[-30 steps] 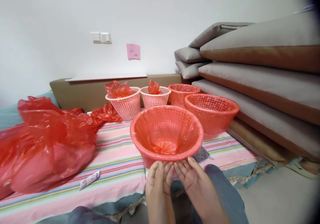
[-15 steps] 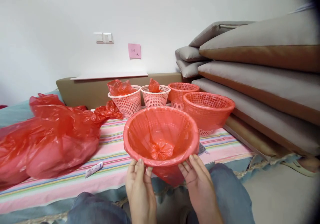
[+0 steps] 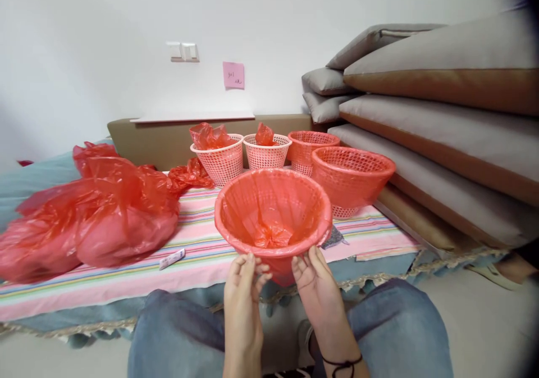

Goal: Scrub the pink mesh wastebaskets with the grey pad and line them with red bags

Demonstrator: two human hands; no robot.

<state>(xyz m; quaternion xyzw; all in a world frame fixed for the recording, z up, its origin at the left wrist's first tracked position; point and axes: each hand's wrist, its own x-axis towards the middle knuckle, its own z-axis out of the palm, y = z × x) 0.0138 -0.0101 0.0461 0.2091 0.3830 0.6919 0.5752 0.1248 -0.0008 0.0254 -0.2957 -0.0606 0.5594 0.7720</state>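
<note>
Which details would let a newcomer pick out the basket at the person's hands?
On the striped cloth, four baskets stand towards the wall. Closest to the camera is a wide, red, plastic-lined basket. Unlike its neighbours, it has the left hand and right hand at its near rim.

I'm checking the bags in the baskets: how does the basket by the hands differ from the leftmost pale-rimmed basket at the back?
The near basket has its red bag spread inside and over the rim; the leftmost basket has a bunched bag poking up.
The near basket's rim looks red; the leftmost basket's is pale.
The left hand and right hand are at the near basket; neither is at the leftmost basket.
Both have perforated walls.
</note>
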